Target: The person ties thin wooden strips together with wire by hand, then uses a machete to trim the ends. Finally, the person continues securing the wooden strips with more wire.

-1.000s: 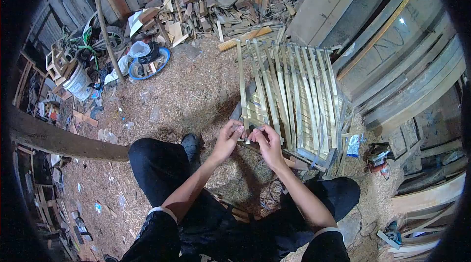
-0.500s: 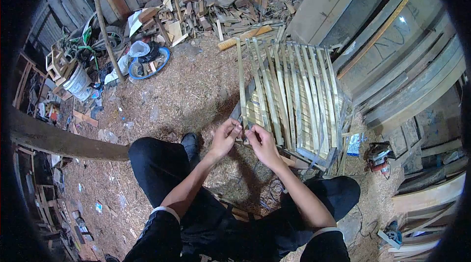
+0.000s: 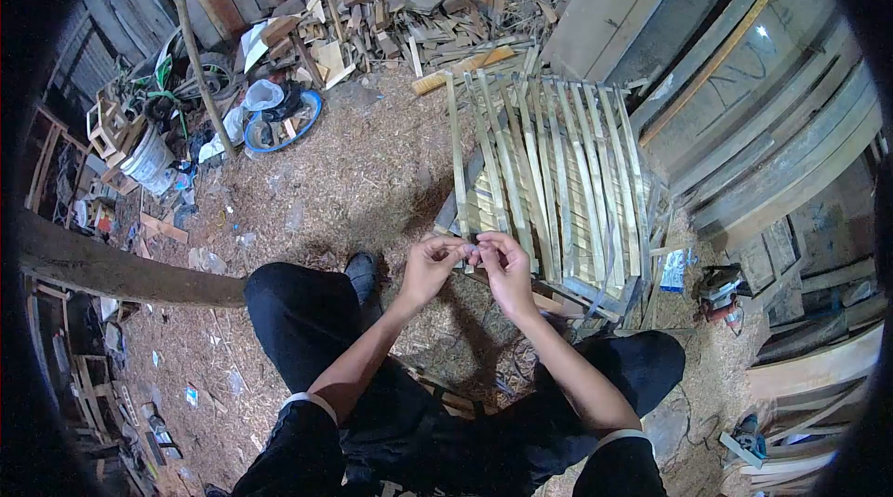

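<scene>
Wooden slats (image 3: 558, 181): pale, long, laid side by side in a loose row, some leaning slightly off parallel. Near ends point toward the person. They lie over further pale strips running crosswise beneath.

Left hand (image 3: 431, 266) and right hand (image 3: 507, 276) at the near left corner of the row, fingertips meeting or nearly so. Grip of each narrow, fingers curled toward thumb; whether something small is pinched there, cannot tell. The leftmost slat runs away from just beyond the fingertips; contact with it unclear. Remaining slats lie beyond and to the right of the right hand.

Surface under the slats low, mostly covered; grey edging (image 3: 609, 304) shows at its near right side. Blue-and-white packet (image 3: 674, 270) just right of it, then a red-and-dark power tool (image 3: 723, 297) on the floor.

Person seated or squatting, dark trousers, knees spread either side of the forearms. One dark shoe (image 3: 362, 274) visible left of the left hand.

Floor (image 3: 363, 172) thick with shavings and litter. Far side: heap of wood offcuts (image 3: 381, 27) against a plank wall. Blue basin (image 3: 318, 110) with scraps inside, left of centre; slim pole (image 3: 198, 60) upright beside it; white bucket (image 3: 149, 160) farther left. Heavy timber beam (image 3: 130, 266) enters from the left edge, ending near the knee. Right side: wide boards (image 3: 614, 9) propped, curved-looking through the lens.
</scene>
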### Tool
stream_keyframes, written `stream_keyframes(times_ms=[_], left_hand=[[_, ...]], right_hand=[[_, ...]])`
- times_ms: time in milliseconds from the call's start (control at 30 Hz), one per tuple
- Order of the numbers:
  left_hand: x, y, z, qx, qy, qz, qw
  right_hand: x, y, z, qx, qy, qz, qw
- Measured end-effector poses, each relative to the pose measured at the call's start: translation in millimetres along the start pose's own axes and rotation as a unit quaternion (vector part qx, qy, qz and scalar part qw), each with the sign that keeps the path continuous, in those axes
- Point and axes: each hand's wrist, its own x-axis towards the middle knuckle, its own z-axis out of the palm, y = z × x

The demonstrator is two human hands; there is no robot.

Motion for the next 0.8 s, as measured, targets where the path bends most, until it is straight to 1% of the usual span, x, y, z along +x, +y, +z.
stream_keyframes(times_ms=[33, 67, 100, 133, 200, 233, 300, 433, 500, 533, 600, 800], left_hand=[[0.2, 1.6, 0.6, 0.000, 0.002, 0.001, 1.000], [-0.1, 3.1, 2.2, -0.042, 0.008, -0.024, 0.999], [-0.9, 6.3, 3.2, -0.086, 0.014, -0.051, 0.995], [-1.2, 9.6, 3.0, -0.086, 0.014, -0.050, 0.995], [-0.4, 19.6, 2.8, -0.001, 0.009, -0.024, 1.000], [-0.5, 26.3, 2.9, -0.002, 0.008, -0.024, 1.000], [-0.7, 38.0, 1.3, 0.157, 0.002, 0.029, 0.987], [-1.8, 38.0, 0.8, 0.163, -0.005, 0.036, 0.986], [-0.5, 36.5, -1.8, 0.210, -0.029, 0.064, 0.975], [-0.8, 36.2, -2.0, 0.211, -0.029, 0.064, 0.975], [-0.3, 35.4, -1.5, 0.262, -0.023, 0.112, 0.958], [-3.4, 34.4, 2.0, 0.273, -0.020, 0.133, 0.953]], right_hand=[[0.4, -0.6, 1.3, 0.018, 0.009, -0.013, 1.000], [1.1, -1.1, 2.5, 0.037, 0.018, -0.027, 0.999], [1.1, -3.9, 3.4, 0.037, 0.018, -0.027, 0.999], [0.9, -7.0, 3.1, 0.029, 0.027, -0.009, 0.999], [2.6, -7.5, 0.8, 0.021, 0.038, 0.008, 0.999], [4.2, -4.6, -1.1, 0.011, 0.026, 0.021, 0.999], [5.5, -2.5, -2.2, 0.002, 0.012, 0.034, 0.999], [2.1, -1.9, -1.8, -0.012, 0.019, 0.034, 0.999], [0.9, 0.2, -0.6, -0.018, 0.016, 0.025, 0.999], [0.4, 1.2, 0.2, -0.025, 0.014, 0.021, 0.999], [0.2, 2.7, 0.2, -0.033, 0.013, 0.014, 0.999], [-0.6, -4.1, 0.6, -0.001, 0.029, 0.059, 0.998]])
